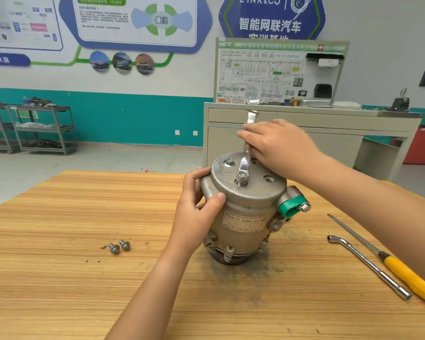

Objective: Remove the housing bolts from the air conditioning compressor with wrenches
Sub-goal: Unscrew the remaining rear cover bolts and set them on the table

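Left grip point(196, 212) is holding the compressor point(245, 217) on the desk point(59, 241). Right grip point(282, 148) is holding the wrench point(244, 164) on top.

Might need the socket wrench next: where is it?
Head view: the L-shaped socket wrench lies on the table, right side, between the compressor and the yellow-handled screwdriver.

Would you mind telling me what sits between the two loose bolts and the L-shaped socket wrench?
In the head view, the compressor stands between the loose bolts and the L-shaped socket wrench, gripped by the left hand.
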`<state>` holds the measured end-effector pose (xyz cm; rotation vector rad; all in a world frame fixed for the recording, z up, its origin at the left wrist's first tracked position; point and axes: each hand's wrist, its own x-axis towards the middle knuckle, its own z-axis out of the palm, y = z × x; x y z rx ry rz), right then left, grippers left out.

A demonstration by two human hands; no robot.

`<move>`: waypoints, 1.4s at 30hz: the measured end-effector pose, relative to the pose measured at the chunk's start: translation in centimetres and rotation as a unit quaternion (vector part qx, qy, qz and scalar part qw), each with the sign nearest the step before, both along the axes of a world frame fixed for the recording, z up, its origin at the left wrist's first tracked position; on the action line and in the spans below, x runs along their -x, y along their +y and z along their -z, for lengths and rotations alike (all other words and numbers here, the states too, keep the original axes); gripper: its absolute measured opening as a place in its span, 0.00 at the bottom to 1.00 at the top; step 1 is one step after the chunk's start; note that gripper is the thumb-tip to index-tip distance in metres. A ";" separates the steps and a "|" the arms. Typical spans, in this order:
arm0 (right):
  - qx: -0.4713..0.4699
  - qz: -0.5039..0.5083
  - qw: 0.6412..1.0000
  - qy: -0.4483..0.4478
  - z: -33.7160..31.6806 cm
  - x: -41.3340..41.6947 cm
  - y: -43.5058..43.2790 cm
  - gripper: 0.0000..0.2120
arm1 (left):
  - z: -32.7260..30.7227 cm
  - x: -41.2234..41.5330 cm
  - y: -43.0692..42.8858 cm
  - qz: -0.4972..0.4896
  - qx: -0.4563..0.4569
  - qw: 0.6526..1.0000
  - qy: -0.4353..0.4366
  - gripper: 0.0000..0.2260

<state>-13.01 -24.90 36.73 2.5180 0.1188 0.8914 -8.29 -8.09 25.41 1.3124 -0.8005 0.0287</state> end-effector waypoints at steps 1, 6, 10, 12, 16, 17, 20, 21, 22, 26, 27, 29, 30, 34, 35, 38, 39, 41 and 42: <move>0.001 -0.014 1.000 0.010 -0.2 -0.8 0.4 0.19 | -0.1 -0.1 0.0 0.001 -0.002 1.000 0.000 0.18; 0.019 -0.126 0.990 -0.060 0.4 -2.2 2.3 0.14 | -0.3 -0.2 0.3 0.003 -0.006 1.000 0.004 0.17; -0.022 -0.160 0.965 -0.205 0.6 -2.1 2.3 0.08 | -0.1 0.0 0.5 -0.001 -0.004 1.000 0.014 0.17; -0.147 -0.160 0.945 -0.244 0.4 -1.3 2.4 0.08 | -0.2 0.1 0.4 -0.002 -0.003 1.000 0.014 0.17; -0.294 -0.206 0.902 -0.239 0.7 2.6 2.6 0.15 | 0.1 0.5 0.1 -0.014 0.011 1.000 0.010 0.18; -0.251 -0.210 0.916 -0.233 1.0 3.8 2.6 0.16 | 0.2 0.6 0.0 -0.018 0.018 1.000 0.008 0.18; -0.117 -0.153 0.964 -0.181 1.7 7.2 2.7 0.18 | 0.4 1.0 -0.3 -0.031 0.034 0.999 0.004 0.18; -0.098 -0.117 0.977 -0.152 2.0 8.1 2.7 0.18 | 0.4 1.1 -0.3 -0.032 0.036 0.999 0.004 0.18; -0.095 -0.074 0.985 -0.120 2.2 8.9 2.7 0.19 | 0.4 1.0 -0.3 -0.031 0.037 0.999 0.003 0.18; -0.112 0.072 0.991 -0.031 2.8 10.7 3.3 0.21 | 0.4 1.0 -0.3 -0.032 0.036 0.999 0.001 0.17; -0.097 0.092 0.991 -0.026 2.9 10.8 3.3 0.23 | 0.3 1.0 -0.3 -0.033 0.035 0.999 0.000 0.17; -0.063 0.120 0.991 -0.006 3.2 10.9 3.1 0.23 | 0.3 1.1 -0.3 -0.034 0.032 0.999 0.000 0.17; -0.063 0.134 0.989 0.013 3.2 10.9 3.0 0.22 | 0.3 1.1 -0.2 -0.035 0.031 0.999 0.000 0.17; -0.081 0.144 0.986 0.031 2.7 10.7 3.0 0.20 | 0.3 1.1 -0.1 -0.034 0.028 0.999 0.002 0.17; -0.084 0.147 0.985 0.036 2.7 10.8 3.2 0.20 | 0.3 1.1 -0.1 -0.035 0.026 0.999 0.002 0.17; -0.040 0.174 0.983 0.039 2.7 11.2 4.2 0.23 | 0.3 1.1 -0.3 -0.039 0.026 0.999 0.000 0.17; -0.022 0.192 0.980 0.047 2.6 11.3 4.9 0.25 | 0.3 1.1 -0.3 -0.042 0.026 0.999 -0.001 0.17; 0.004 0.227 0.971 0.069 2.5 11.4 6.1 0.29 | 0.4 1.2 -0.5 -0.045 0.027 0.999 -0.004 0.17; 0.010 0.236 0.969 0.075 2.7 11.4 6.6 0.30 | 0.4 1.3 -0.5 -0.046 0.026 0.999 -0.004 0.17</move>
